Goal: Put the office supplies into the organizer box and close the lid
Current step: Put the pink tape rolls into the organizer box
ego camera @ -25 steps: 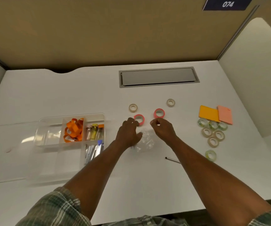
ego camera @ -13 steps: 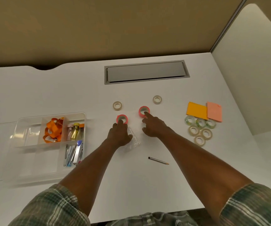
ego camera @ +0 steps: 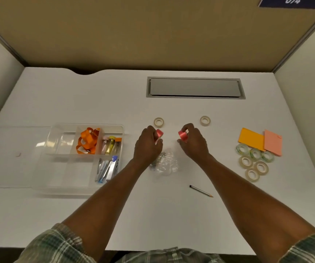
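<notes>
While in hands [ego camera: 149, 147] [ego camera: 195, 145], pink tape rolls [ego camera: 159, 133] [ego camera: 182, 135]

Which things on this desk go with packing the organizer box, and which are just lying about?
Job: organizer box, lid, pink tape roll in left hand, pink tape roll in right hand, beige tape rolls, clear tape rolls, sticky notes, pencil, plastic bag.
Lying about: desk cable hatch, number sign.

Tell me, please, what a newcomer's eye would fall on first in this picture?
The two hands at the middle of the white desk: the left hand pinches one pink tape roll, the right hand a second pink roll. Then the bright orange ribbon in the clear organizer box on the left, and the orange sticky notes beside a cluster of tape rolls on the right.
</notes>
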The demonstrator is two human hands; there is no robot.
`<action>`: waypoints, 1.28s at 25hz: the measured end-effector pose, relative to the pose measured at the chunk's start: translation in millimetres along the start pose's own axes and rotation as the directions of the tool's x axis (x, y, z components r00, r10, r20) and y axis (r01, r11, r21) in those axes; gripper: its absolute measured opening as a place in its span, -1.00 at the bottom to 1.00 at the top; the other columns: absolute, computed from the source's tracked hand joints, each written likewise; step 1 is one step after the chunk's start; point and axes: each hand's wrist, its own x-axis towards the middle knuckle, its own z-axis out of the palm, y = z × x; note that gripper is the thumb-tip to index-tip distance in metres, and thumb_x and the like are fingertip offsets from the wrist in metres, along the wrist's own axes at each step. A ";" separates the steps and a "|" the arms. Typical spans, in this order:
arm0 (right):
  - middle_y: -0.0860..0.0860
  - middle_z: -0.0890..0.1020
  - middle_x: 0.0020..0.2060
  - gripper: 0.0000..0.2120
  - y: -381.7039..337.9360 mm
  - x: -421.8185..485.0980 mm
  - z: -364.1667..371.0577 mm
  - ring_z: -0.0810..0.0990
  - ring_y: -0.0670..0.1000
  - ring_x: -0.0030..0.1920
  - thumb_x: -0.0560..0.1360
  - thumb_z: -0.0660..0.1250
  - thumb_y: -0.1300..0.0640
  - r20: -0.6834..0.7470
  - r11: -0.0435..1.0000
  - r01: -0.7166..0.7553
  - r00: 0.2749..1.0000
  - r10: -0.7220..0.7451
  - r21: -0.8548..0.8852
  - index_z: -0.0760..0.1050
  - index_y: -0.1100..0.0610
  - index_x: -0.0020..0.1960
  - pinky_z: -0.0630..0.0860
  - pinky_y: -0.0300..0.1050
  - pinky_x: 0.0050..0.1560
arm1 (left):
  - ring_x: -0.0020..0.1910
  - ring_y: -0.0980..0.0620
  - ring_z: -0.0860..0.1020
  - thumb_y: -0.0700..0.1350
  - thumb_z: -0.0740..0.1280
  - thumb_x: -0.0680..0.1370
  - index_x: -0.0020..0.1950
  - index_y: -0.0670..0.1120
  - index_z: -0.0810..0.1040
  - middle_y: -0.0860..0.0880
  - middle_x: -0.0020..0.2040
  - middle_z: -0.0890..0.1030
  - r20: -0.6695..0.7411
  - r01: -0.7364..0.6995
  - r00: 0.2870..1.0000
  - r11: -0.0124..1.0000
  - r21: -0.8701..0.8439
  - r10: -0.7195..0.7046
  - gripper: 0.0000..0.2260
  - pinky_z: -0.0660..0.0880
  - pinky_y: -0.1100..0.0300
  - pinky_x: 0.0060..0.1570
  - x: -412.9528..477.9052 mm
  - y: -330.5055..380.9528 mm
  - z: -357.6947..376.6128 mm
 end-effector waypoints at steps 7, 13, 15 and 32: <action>-0.05 0.62 -0.06 -0.71 -130.8 -14.4 45.4 0.66 0.04 -0.10 0.49 0.40 -0.03 0.056 0.936 0.084 0.992 -0.109 0.342 0.48 0.04 0.16 0.62 0.03 -0.06 | -0.23 0.09 0.56 0.03 0.40 0.53 0.13 -0.05 0.46 0.03 -0.16 0.59 -0.205 0.044 0.974 0.972 -0.231 -0.093 -0.74 0.49 0.25 -0.28 -22.7 -47.9 -83.4; -0.07 0.63 -0.06 -0.65 -209.4 -43.4 110.4 0.63 -0.03 -0.08 0.46 0.43 -0.17 0.229 0.919 0.167 0.938 -0.260 0.358 0.54 0.04 0.09 0.59 -0.05 -0.04 | -0.19 0.08 0.51 -0.03 0.40 0.52 0.02 -0.07 0.51 0.02 -0.12 0.52 -0.311 0.042 0.947 0.989 -0.143 -0.086 -0.84 0.47 0.29 -0.22 -68.9 -132.9 -139.0; -0.02 0.59 -0.04 -0.63 -222.4 -50.0 127.6 0.59 -0.04 -0.11 0.46 0.44 -0.17 0.267 0.924 0.266 0.902 -0.339 0.275 0.55 0.07 0.10 0.55 -0.14 -0.09 | -0.27 0.12 0.49 -0.05 0.40 0.51 -0.05 -0.04 0.53 0.07 -0.16 0.49 -0.333 0.039 0.942 0.999 -0.036 -0.049 -0.89 0.38 0.38 -0.29 -84.1 -158.4 -149.7; 0.13 0.47 0.36 -0.73 -231.4 -69.3 194.8 0.46 0.14 0.27 0.59 0.31 0.11 0.495 0.581 0.765 0.633 -0.595 -0.279 0.58 0.05 0.28 0.49 0.05 0.20 | 0.09 -0.03 0.51 0.06 0.31 0.57 0.05 0.00 0.69 0.01 0.00 0.67 -0.005 0.031 0.999 0.774 0.633 -0.037 -0.77 0.32 0.01 0.13 -100.0 -226.4 -144.4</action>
